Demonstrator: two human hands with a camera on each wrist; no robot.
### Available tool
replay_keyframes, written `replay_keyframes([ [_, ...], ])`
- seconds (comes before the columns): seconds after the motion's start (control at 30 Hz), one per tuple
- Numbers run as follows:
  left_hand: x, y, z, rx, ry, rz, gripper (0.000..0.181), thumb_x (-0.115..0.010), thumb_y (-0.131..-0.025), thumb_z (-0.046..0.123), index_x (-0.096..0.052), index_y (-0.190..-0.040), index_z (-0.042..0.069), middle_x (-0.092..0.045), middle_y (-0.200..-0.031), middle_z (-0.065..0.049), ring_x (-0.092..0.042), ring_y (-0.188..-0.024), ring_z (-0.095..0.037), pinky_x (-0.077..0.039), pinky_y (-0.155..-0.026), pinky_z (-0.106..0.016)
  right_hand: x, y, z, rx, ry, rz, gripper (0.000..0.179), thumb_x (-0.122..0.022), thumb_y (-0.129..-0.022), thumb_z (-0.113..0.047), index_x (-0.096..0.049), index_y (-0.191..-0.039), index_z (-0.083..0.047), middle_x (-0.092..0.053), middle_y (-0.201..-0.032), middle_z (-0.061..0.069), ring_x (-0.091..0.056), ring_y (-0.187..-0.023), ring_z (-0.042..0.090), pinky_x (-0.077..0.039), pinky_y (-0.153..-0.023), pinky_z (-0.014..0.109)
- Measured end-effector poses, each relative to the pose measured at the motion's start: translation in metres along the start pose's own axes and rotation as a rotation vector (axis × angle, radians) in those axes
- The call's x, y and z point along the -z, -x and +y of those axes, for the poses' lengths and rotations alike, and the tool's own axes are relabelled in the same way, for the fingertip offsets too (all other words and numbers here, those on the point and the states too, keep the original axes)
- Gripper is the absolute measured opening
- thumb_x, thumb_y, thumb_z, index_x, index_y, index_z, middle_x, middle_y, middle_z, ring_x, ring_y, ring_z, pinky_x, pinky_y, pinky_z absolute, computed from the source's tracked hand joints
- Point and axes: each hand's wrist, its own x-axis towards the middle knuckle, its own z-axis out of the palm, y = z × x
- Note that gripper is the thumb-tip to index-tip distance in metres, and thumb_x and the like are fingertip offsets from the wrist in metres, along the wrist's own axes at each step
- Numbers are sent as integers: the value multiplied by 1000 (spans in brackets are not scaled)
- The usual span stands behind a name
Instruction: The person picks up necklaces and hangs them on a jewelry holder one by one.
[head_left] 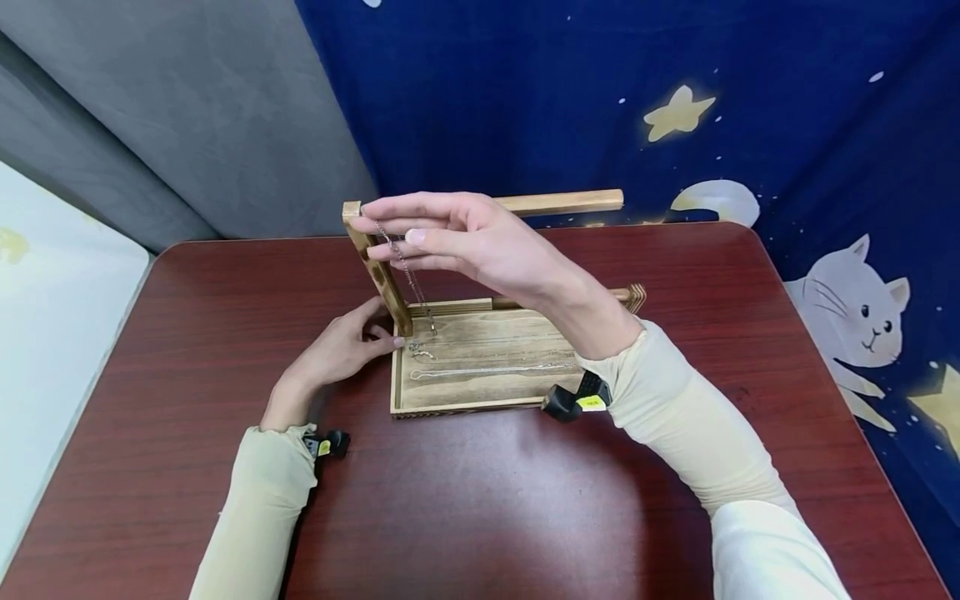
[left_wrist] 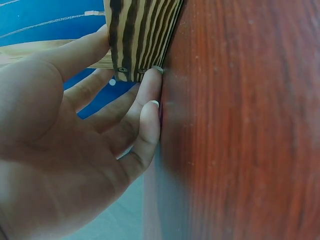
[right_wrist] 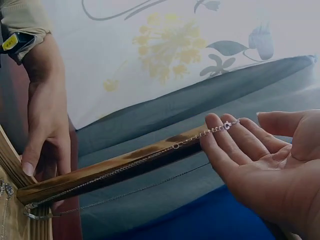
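Note:
A silver chain necklace [head_left: 411, 279] hangs from my right hand [head_left: 480, 242] beside the upright post [head_left: 378, 271] of a wooden jewelry stand. In the right wrist view the chain [right_wrist: 145, 156] lies across the straight fingers near their tips, with the thumb apart from it. The loop's lower end is down by the post's foot. My left hand [head_left: 333, 346] grips the left rim of the stand's tray [head_left: 465, 408], thumb on the rim near the post. In the left wrist view its fingers touch the striped wooden end [left_wrist: 142, 40].
Other thin necklaces [head_left: 487, 369] lie in the tray, partly hidden by the right forearm. A wooden crossbar [head_left: 562, 202] extends right behind the right hand. The stand rests on a dark red table [head_left: 465, 500], with grey and blue curtains [head_left: 525, 100] behind it.

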Motion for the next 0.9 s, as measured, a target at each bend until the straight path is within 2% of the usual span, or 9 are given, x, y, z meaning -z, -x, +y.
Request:
replay_keyframes([
  [0.27, 0, 0, 0, 30, 36, -17, 57, -70, -95, 31, -45, -145, 19, -72, -95, -7, -67, -90, -18, -47, -86, -40, 1, 2, 8, -36, -6, 17, 44, -51, -98, 10, -46, -142, 8, -55, -139, 21, -57, -126, 29, -41, -106, 40],
  [0.4, 1, 1, 0, 34, 45, -20, 56, -69, -95, 32, -45, -144, 18, -72, -96, -8, -67, -91, -19, -47, -86, -41, 2, 3, 12, -18, 7, 3, 46, -53, -95, 13, -46, -141, 10, -54, -139, 23, -55, -127, 31, -40, -108, 41],
  [0.67, 1, 1, -3, 30, 45, -13, 55, -69, -95, 34, -46, -143, 19, -72, -96, -7, -68, -92, -18, -47, -86, -41, 6, 6, 16, -18, 38, 19, 42, -57, -95, 8, -51, -137, 9, -56, -138, 21, -54, -129, 31, -41, -107, 40],
  [0.9, 0, 0, -3, 24, 40, -13, 57, -69, -95, 33, -45, -144, 18, -72, -95, -7, -68, -91, -18, -47, -87, -41, 9, 14, 18, -19, 77, 59, 41, -56, -97, 5, -52, -138, 7, -56, -140, 18, -53, -130, 23, -39, -108, 37],
])
